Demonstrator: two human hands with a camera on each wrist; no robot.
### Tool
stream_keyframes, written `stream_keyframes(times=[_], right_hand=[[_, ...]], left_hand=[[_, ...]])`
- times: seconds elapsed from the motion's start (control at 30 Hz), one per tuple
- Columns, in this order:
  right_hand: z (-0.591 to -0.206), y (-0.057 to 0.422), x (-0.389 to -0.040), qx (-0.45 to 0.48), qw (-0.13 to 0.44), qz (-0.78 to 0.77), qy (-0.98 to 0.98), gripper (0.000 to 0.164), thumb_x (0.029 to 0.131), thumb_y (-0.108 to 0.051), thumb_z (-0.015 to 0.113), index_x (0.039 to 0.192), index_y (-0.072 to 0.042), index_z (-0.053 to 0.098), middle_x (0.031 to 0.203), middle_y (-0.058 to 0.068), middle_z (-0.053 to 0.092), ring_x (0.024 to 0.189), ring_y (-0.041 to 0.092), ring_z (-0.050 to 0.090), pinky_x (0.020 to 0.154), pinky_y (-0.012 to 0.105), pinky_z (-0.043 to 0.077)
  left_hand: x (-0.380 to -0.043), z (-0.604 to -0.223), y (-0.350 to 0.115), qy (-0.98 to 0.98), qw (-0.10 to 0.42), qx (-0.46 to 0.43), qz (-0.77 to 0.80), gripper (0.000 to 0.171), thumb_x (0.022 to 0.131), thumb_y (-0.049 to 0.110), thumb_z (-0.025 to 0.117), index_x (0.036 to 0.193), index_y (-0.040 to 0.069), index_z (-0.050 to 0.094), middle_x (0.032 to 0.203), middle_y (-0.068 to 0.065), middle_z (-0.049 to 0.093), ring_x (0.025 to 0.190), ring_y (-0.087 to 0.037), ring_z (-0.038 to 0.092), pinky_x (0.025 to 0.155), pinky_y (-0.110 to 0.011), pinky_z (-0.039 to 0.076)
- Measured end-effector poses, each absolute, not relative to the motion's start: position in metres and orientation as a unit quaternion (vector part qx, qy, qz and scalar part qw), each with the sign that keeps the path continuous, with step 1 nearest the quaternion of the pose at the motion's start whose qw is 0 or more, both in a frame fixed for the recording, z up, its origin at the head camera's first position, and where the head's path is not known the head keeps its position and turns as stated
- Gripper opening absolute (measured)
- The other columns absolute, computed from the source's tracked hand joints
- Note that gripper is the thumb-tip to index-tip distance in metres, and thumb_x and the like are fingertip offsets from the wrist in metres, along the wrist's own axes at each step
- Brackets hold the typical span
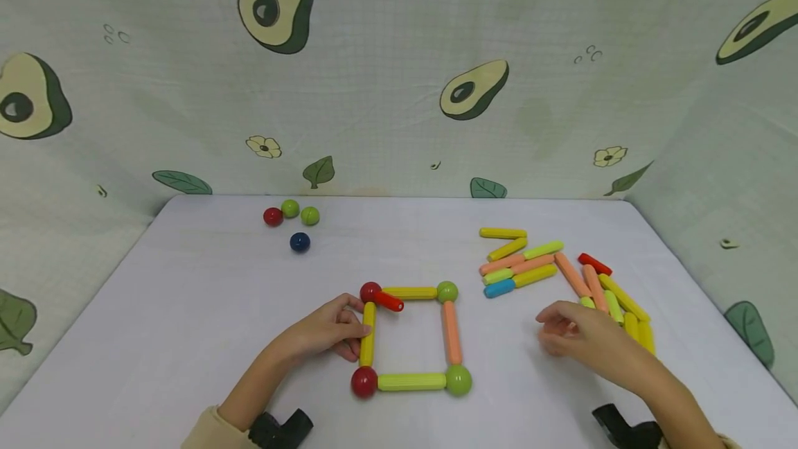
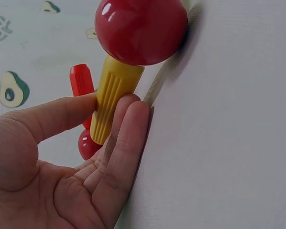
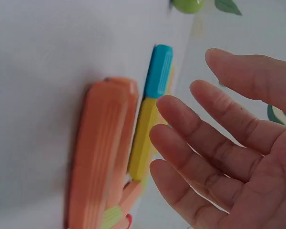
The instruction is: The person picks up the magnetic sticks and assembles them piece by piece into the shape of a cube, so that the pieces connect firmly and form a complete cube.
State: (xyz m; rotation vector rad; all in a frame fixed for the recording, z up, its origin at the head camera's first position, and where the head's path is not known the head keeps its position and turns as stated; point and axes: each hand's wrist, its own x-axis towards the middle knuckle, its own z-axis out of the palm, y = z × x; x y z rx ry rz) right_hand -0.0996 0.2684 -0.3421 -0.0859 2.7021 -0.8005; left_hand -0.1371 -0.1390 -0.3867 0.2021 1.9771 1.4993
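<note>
My left hand point(image 1: 333, 328) pinches the yellow stick point(image 1: 368, 345) on the left side of a square of sticks and balls. Red balls point(image 1: 364, 382) sit at that stick's two ends, and green balls point(image 1: 458, 380) mark the right corners. A yellow stick point(image 1: 409, 293) runs along the back, an orange stick point(image 1: 451, 331) on the right, a lime stick point(image 1: 411, 382) in front. From the back-left ball a red stick point(image 1: 390, 301) juts out. In the right wrist view my right hand point(image 3: 229, 148) holds nothing, its fingers loosely bent, beside the loose sticks.
Loose sticks in several colours, among them a blue stick point(image 1: 499, 288) and a red stick point(image 1: 595, 263), lie at the right of the white table point(image 1: 187, 296). At the back left are a red ball point(image 1: 273, 217), two green balls point(image 1: 309, 215) and a dark blue ball point(image 1: 300, 242).
</note>
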Motion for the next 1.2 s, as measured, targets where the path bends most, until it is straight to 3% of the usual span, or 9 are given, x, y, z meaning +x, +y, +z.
stream_keyframes(times=[0.17, 0.27, 0.4, 0.5, 0.93, 1.2], right_hand=[[-0.352, 0.291, -0.090, -0.035, 0.139, -0.280, 0.949, 0.032, 0.093, -0.030, 0.082, 0.115, -0.008, 0.075, 0.109, -0.002, 0.076, 0.093, 0.014, 0.063, 0.076, 0.022, 0.055], [-0.357, 0.300, -0.086, -0.060, 0.118, -0.274, 0.953, 0.026, 0.091, -0.020, 0.083, 0.114, -0.010, 0.076, 0.113, 0.000, 0.076, 0.095, 0.014, 0.067, 0.078, 0.020, 0.056], [-0.365, 0.307, -0.086, -0.066, 0.101, -0.228, 0.966, 0.027, 0.088, -0.004, 0.084, 0.113, 0.000, 0.074, 0.111, 0.006, 0.071, 0.098, 0.024, 0.064, 0.078, 0.029, 0.059], [-0.372, 0.310, -0.087, -0.073, 0.088, -0.202, 0.973, 0.028, 0.085, -0.001, 0.085, 0.110, 0.004, 0.074, 0.110, 0.006, 0.069, 0.099, 0.027, 0.061, 0.078, 0.034, 0.058], [-0.379, 0.307, -0.093, -0.122, 0.068, -0.152, 0.978, 0.024, 0.082, -0.005, 0.089, 0.099, -0.008, 0.072, 0.102, -0.001, 0.068, 0.096, 0.028, 0.059, 0.083, 0.048, 0.055], [-0.366, 0.291, -0.093, -0.158, 0.052, -0.201, 0.965, 0.030, 0.083, -0.005, 0.088, 0.107, -0.014, 0.073, 0.105, -0.007, 0.070, 0.089, 0.011, 0.059, 0.079, 0.027, 0.057]], left_hand=[[-0.137, -0.385, -0.139, 0.749, 0.320, 0.077, 0.575, 0.044, 0.103, 0.009, 0.065, 0.136, -0.009, 0.042, 0.082, -0.005, 0.065, 0.066, -0.013, 0.065, 0.068, -0.025, 0.062], [-0.137, -0.385, -0.139, 0.749, 0.320, 0.077, 0.575, 0.045, 0.103, 0.009, 0.065, 0.136, -0.010, 0.042, 0.081, -0.005, 0.065, 0.066, -0.013, 0.064, 0.068, -0.025, 0.062], [-0.137, -0.385, -0.139, 0.751, 0.319, 0.073, 0.573, 0.045, 0.103, 0.009, 0.065, 0.137, -0.009, 0.042, 0.082, -0.006, 0.065, 0.066, -0.013, 0.065, 0.068, -0.025, 0.062], [-0.136, -0.385, -0.139, 0.752, 0.319, 0.070, 0.572, 0.044, 0.103, 0.009, 0.065, 0.136, -0.009, 0.042, 0.082, -0.006, 0.066, 0.066, -0.013, 0.065, 0.068, -0.025, 0.061], [-0.137, -0.385, -0.139, 0.751, 0.323, 0.073, 0.571, 0.045, 0.103, 0.009, 0.065, 0.137, -0.009, 0.042, 0.082, -0.005, 0.065, 0.066, -0.013, 0.065, 0.069, -0.025, 0.062], [-0.137, -0.385, -0.139, 0.752, 0.323, 0.072, 0.571, 0.045, 0.103, 0.010, 0.066, 0.137, -0.009, 0.042, 0.083, -0.006, 0.066, 0.067, -0.013, 0.065, 0.070, -0.026, 0.062]])
